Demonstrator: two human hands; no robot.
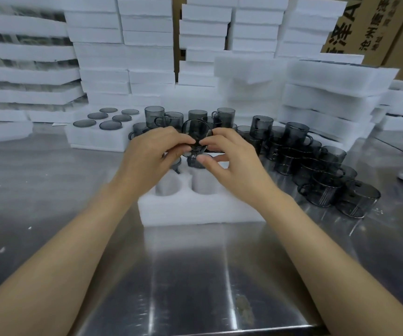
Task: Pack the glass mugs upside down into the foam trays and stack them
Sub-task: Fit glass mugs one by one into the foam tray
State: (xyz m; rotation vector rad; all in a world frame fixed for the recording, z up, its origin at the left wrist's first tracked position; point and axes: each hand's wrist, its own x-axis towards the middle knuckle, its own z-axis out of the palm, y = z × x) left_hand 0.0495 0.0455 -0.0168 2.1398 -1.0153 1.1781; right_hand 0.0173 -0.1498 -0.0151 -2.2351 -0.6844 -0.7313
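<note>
Head view, the only one. Both hands meet over the work: the left hand (156, 151) and the right hand (232, 163) each pinch the same smoked-glass mug (196, 132) at the fingertips, so both are closed on it and neither is free. The mug is in the air, tipped so that a round face looks at us; mouth or base, we cannot tell. Its handle hangs down between the thumbs. Directly below the grip lies the foam tray (195, 210) on the steel table (50, 180), with its two near pockets (169, 187) empty. A dark mug or two seem seated just under the hands, partly hidden. Left of the grip and beyond it, a filled tray (93, 139) shows round bases up. Right of the grip the loose mugs (316, 166) stand crowded, touching. Behind the grip, foam stacks (122, 57). Our judgement on handling: glass, rigid, smooth, likely slippery under bare fingertips, chip-prone at the rim, light enough for one hand. We would take it by the wall, thumb opposite fingers, not by the handle, and lower it squarely mouth-down, since snug foam forgives little tilt.
</note>
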